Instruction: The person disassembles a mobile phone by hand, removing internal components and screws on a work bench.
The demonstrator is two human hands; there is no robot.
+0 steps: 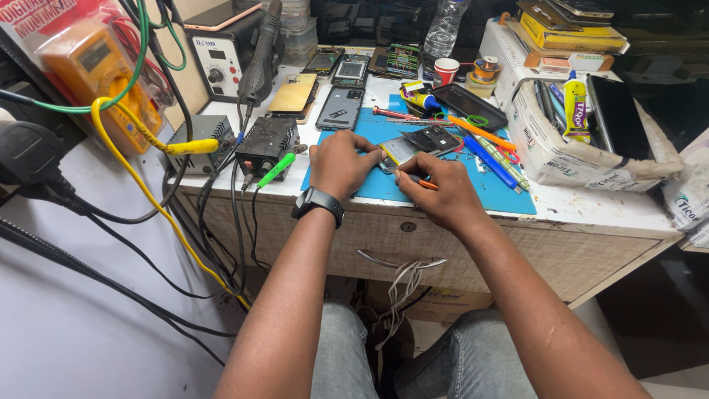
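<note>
Down at the near edge of the blue mat (509,198), both hands meet over a small phone (399,150) that lies flat on the mat, its pale shiny face up. The left hand (341,162), with a black watch (318,202) on its wrist, has its fingers curled over the phone's left end, pinning it in place. The right hand (440,192) pinches a thin tool with an orange handle (422,182) between thumb and forefinger, the tip lying at the phone's near edge; the other fingers are folded in.

Just beyond the phone, touching or nearly touching it, sits a dark opened phone body (436,138). To the right on the mat lie an orange pen-like tool (481,134) and a blue one (490,162), side by side and slanting. Farther back, a black phone (341,108) and a gold one (293,94) lie back-up on the white desk (591,210), with more phones behind them. A red-and-white cup (445,71) stands near the far middle.

On the left, a small black box (266,143) with a green plug (276,170) and a grey box (201,140) with a yellow plug sit at the desk's edge, cables trailing down. A yellow meter (96,74) hangs far left. On the right, a white carton (569,151) holds a glue tube (576,109) and a black tablet (619,114).
</note>
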